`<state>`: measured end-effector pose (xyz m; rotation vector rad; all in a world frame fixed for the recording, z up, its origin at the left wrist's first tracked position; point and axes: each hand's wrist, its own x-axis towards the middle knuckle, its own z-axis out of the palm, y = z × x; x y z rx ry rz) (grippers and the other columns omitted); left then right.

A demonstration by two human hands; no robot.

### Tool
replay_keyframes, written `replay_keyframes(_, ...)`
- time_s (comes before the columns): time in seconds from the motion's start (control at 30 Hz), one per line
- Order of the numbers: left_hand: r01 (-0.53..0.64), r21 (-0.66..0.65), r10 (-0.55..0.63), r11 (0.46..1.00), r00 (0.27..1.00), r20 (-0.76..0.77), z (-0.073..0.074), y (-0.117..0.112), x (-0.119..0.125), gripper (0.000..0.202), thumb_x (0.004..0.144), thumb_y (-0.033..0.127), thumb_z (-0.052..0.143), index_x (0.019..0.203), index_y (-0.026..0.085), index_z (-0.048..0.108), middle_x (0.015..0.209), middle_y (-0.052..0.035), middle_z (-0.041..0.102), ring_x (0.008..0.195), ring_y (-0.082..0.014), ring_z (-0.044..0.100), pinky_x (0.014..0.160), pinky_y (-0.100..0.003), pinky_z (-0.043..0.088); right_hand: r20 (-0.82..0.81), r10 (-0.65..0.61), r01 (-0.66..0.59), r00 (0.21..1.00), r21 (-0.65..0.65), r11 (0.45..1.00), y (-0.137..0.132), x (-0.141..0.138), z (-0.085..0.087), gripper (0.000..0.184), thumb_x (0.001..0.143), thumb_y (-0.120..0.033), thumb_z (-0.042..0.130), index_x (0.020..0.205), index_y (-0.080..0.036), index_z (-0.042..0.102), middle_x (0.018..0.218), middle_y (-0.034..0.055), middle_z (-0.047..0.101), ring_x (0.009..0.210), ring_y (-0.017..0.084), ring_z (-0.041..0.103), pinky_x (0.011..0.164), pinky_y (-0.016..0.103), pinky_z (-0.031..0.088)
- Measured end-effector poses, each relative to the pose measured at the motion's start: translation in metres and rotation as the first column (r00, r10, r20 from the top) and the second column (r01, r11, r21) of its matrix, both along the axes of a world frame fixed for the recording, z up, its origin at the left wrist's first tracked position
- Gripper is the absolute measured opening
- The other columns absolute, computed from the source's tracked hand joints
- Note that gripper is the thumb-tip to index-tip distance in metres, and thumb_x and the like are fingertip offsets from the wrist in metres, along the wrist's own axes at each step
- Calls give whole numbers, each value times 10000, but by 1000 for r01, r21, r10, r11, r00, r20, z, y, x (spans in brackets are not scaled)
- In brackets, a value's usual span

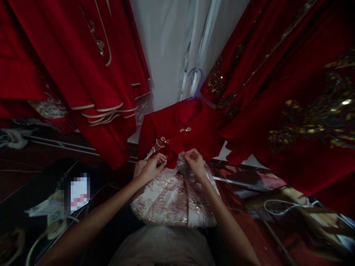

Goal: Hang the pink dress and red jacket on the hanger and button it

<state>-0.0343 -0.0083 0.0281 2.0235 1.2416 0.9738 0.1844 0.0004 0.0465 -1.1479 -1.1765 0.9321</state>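
Observation:
In front of me a small red jacket [158,123] hangs on a purple hanger [199,83], above a cream and gold brocade skirt [163,195]. A pearly ornamental clasp [185,129] sits below its neckline, and another ornament with dangling beads [159,145] is on its left part. At the jacket's lower left, my left hand [154,168] pinches a small beaded fastener at the hem. My right hand [194,161] is closed in a pinch by the jacket's lower front edge, with a tiny shiny piece at the fingertips that I cannot make out clearly.
Long red garments with cream piping [105,85] hang at left. More red garments with gold beadwork [305,122] hang at right. Behind stands a pale panel [166,40]. A dark surface with a blurred-out bright item [79,192] is lower left; a white cord [274,213] is lower right.

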Motion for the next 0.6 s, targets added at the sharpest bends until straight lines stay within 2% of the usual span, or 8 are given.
replay_keyframes(0.07, 7, 4, -7, 1000, 1000, 15, 0, 1, 0, 191, 823, 149, 548, 1009, 192, 541, 895, -8, 624, 788, -116, 607, 745, -250, 496, 4, 65, -65, 998, -18, 998, -4, -2, 9, 312, 635, -398, 760, 674, -195, 526, 665, -4, 618, 661, 133, 604, 685, 262, 482)
replay_keyframes(0.13, 22, 8, -21, 1000, 999, -26, 1, 1, 0, 181, 831, 151, 536, 1007, 192, 541, 913, -15, 621, 796, -121, 604, 753, -257, 497, 13, 191, -190, 982, -54, 980, -10, -5, 15, 291, 645, -371, 760, 679, -189, 537, 668, -1, 628, 663, 132, 608, 671, 257, 476)
replay_keyframes(0.27, 4, 54, 8, 999, 973, -229, 1, -2, -1, 141, 844, 155, 505, 977, 179, 546, 955, -50, 612, 897, -163, 603, 825, -295, 491, 84, 405, -400, 911, -71, 914, -22, -15, 19, 277, 664, -361, 755, 699, -175, 552, 701, -4, 635, 667, 119, 602, 662, 245, 470)
replay_keyframes(0.37, -47, 83, 73, 995, 932, -355, -2, -5, -1, 283, 813, 108, 500, 1090, 164, 526, 1108, -95, 583, 1070, -197, 570, 929, -321, 461, 122, 517, -508, 847, -103, 855, -29, -24, 18, 292, 664, -382, 755, 700, -167, 563, 691, -5, 634, 646, 111, 591, 641, 238, 468)
replay_keyframes(0.47, -75, 94, 104, 993, 926, -364, -3, -7, -2, 446, 730, 50, 536, 1160, 161, 495, 1211, -116, 552, 1166, -218, 530, 971, -332, 437, 150, 546, -533, 824, -122, 837, -32, -32, 15, 293, 671, -400, 743, 694, -164, 571, 670, -3, 633, 622, 111, 590, 622, 235, 471)
replay_keyframes(0.53, -71, 99, 99, 993, 944, -314, 1, -7, -3, 378, 705, 63, 562, 1066, 170, 521, 1103, -91, 599, 1069, -215, 578, 903, -327, 465, 187, 515, -504, 836, -106, 857, -33, -35, 13, 276, 692, -402, 717, 695, -169, 569, 679, 0, 634, 633, 117, 597, 627, 236, 478)
replay_keyframes(0.6, -63, 78, 80, 995, 969, -235, 7, -7, -4, 226, 719, 109, 579, 921, 190, 523, 914, -34, 628, 875, -180, 621, 777, -293, 489, 235, 467, -458, 853, -93, 884, -32, -36, 11, 251, 710, -391, 692, 701, -176, 562, 695, 5, 641, 648, 123, 605, 629, 236, 484)
